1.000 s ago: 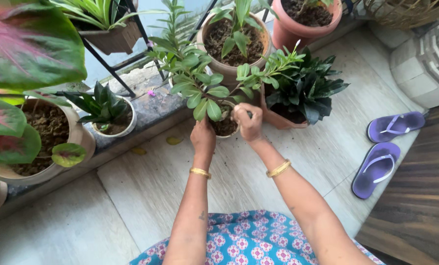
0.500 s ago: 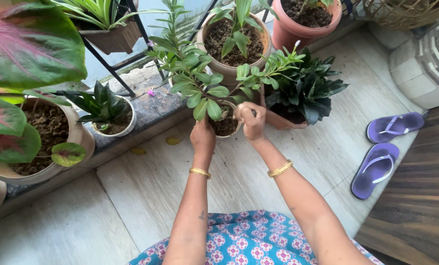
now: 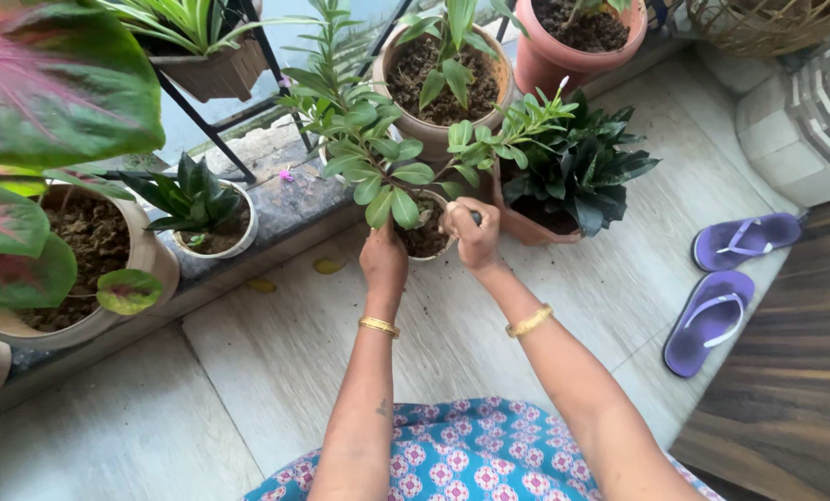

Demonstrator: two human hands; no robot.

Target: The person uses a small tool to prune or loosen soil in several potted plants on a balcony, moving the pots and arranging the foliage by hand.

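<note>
Gripping the near rim of a small white pot, left hand; right hand fisted round a dark tool – leafy plant rooted within.

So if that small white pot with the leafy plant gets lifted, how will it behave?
The small white pot is soil-filled, so probably heavy for its size. Its long leafy stems spread wide, likely floppy and top-heavy, apt to tip. The left hand steadies it; the right hand grips at the rim.

We cannot see the rim of the small pot, leaves cover it | the thing in the right hand is too small to tell | left hand fingertips are hidden behind leaves | the pink-green leaf is cut by the frame edge
</note>
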